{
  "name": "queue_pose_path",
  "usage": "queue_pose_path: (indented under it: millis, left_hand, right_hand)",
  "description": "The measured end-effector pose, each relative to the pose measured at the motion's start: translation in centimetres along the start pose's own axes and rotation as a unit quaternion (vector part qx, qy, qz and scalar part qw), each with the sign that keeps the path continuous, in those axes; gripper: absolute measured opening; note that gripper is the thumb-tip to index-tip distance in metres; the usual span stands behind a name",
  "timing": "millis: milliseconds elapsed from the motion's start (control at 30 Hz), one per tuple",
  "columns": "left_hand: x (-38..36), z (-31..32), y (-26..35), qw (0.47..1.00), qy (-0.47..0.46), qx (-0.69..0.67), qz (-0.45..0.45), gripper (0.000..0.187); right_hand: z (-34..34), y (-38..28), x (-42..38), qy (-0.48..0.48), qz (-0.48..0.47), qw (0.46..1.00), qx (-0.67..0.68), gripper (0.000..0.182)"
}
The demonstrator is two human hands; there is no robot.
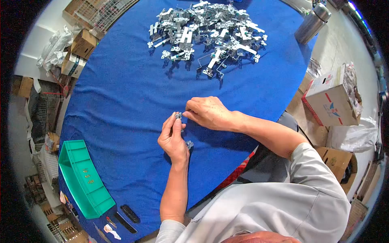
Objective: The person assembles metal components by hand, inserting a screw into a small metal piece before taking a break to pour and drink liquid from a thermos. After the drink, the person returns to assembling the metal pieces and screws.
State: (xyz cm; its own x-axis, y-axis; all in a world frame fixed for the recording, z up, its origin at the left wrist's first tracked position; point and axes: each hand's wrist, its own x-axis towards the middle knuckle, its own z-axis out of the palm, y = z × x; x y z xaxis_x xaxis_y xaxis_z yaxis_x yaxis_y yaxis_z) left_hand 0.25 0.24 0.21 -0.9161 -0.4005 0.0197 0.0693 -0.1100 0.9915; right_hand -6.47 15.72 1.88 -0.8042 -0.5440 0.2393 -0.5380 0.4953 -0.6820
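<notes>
My left hand (174, 139) is closed around a small metal bracket (178, 116). One shiny end of it sticks up above the thumb and fingertips, and another metal bit shows below the palm edge. My right hand (210, 113) comes in from the right with its fingers pinched together right beside the bracket's upper end. Whatever is between those fingertips is too small or hidden to make out. Farther up the table lies a heap of similar metal brackets (214, 34), with flat plates and thin bent wires among them.
Blue cloth (121, 101) covers the table. At left stands a green bin (97, 198) with several small brass-coloured pieces; dark strips (129, 214) lie nearby. A steel flask (312, 24) stands at the far right edge. Beyond the table are cartons (334, 99).
</notes>
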Motion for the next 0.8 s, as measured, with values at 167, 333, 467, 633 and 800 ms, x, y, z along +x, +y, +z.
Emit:
queue_pose_path:
  millis: [167, 333, 467, 633, 800]
  left_hand:
    - [0.06, 0.09, 0.1, 1.0, -0.003, -0.015, -0.007, 0.023]
    - [0.13, -0.15, -0.17, 1.0, -0.005, -0.006, -0.003, 0.025]
    - [0.16, -0.06, -0.25, 1.0, -0.001, -0.03, -0.009, 0.025]
    - [0.22, -0.14, -0.4, 0.999, 0.004, -0.049, -0.015, 0.024]
    - [0.17, -0.14, -0.09, 0.998, 0.009, -0.058, -0.037, 0.021]
  right_hand:
    - [0.0, 0.01, -0.01, 0.024, -0.014, 0.999, 0.026, 0.018]
    - [0.27, 0.23, 0.15, 0.03, 0.01, 0.999, -0.014, 0.022]
    - [-0.27, 0.11, 0.11, 0.018, -0.003, 0.999, 0.051, 0.019]
    - [-0.23, 0.18, 0.07, 0.03, -0.03, 0.998, 0.051, 0.013]
    - [-0.45, -0.2, -0.03, 0.04, -0.035, 0.998, 0.045, 0.01]
